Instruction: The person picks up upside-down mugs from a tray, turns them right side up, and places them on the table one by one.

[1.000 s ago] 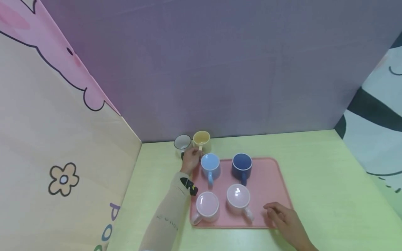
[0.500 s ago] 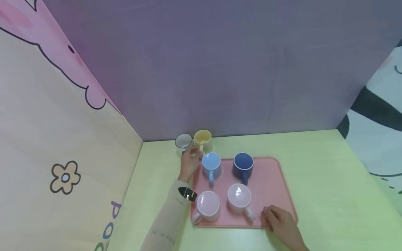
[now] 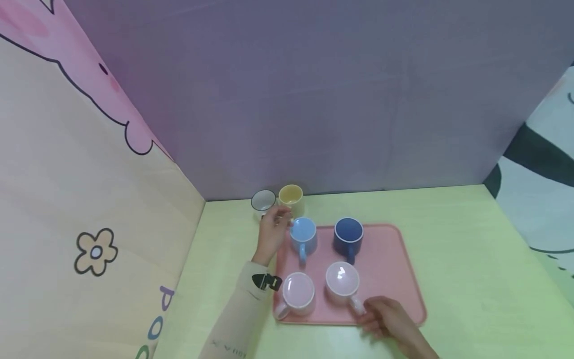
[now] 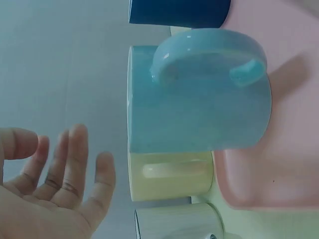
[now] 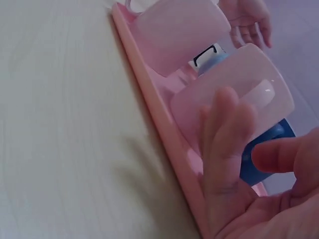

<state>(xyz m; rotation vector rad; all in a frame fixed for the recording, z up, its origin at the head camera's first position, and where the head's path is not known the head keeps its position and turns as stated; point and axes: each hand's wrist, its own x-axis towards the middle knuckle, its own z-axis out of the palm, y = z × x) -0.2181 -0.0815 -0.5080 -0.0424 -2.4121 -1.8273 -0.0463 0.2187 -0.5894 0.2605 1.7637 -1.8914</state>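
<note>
our hands are hovering by glossy ceramic mugs on a pink plastic tray (image 3: 394, 259)

our left hand (image 3: 271, 234) is hanging open beside the yellow ceramic mug (image 3: 291, 198); our right hand (image 3: 385, 319), fingers relaxed, is nearing the pale pink ceramic mug (image 3: 343, 281).

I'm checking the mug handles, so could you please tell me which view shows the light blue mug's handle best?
The left wrist view: the light blue mug fills it, its handle loop plain. The head view shows the mug small on the pink tray, handle a short stub. The right wrist view shows only a blue sliver behind pink mugs.

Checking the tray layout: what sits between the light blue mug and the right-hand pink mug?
Nothing: in the head view, bare pink tray separates the light blue mug from the right-hand pink mug.
</note>
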